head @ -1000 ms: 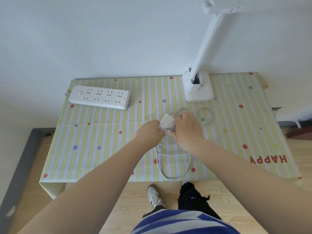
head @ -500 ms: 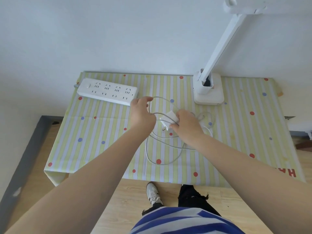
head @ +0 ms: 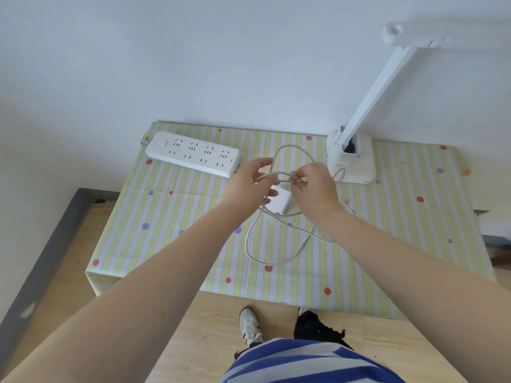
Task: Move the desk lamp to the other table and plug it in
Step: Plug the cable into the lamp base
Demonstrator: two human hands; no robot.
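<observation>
The desk lamp (head: 351,161) stands at the far right of the table (head: 414,244), its thin white cord (head: 276,255) looping limply toward the near edge. The left hand (head: 249,183) and right hand (head: 315,186) each pinch a strand above the plug adapter (head: 279,201). The cord looks light, floppy, tangle-prone; better to grasp the rigid adapter body for the power strip (head: 193,153) at far left

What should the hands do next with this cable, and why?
Probably draw the hands apart to shake the loops out. The left hand and right hand both pinch the looped cable, the adapter hangs between them, and the power strip has nothing plugged in.
</observation>
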